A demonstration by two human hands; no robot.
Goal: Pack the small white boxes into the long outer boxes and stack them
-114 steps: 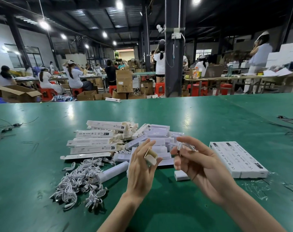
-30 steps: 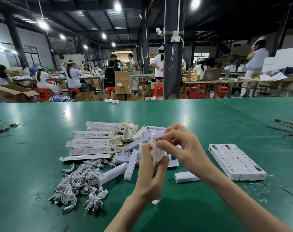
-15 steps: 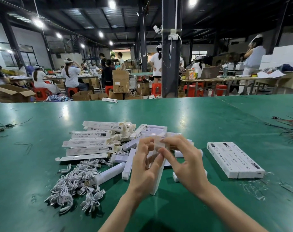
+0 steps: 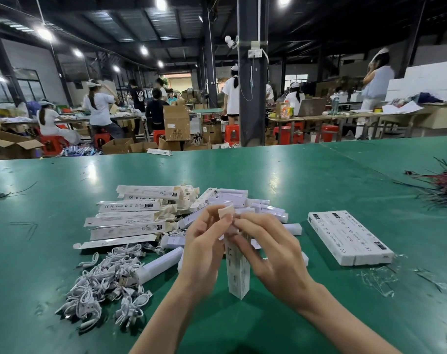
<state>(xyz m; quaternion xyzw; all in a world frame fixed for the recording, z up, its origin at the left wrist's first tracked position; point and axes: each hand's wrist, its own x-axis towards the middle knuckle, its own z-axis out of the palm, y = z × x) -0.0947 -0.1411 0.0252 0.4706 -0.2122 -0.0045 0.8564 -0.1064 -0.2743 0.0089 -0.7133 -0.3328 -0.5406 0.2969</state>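
While it stands on end on the table [image 4: 64,175], the long box [image 4: 238,274] is held at its top by both hands. The left hand [image 4: 204,244] pinches the raised flap [image 4: 226,212], and the right hand [image 4: 276,254] grips the upper walls. It looks like light, thin card that creases easily, so I'd take it by the edges near the mouth rather than squeeze the faces. Whether anything is inside, I cannot tell. Just left lies a heap of cables [image 4: 102,282]. Beyond are open outer boxes [image 4: 130,222], seemingly empty, and loose small boxes [image 4: 266,208]. To the right, closed packed boxes [image 4: 350,238] lie side by side.
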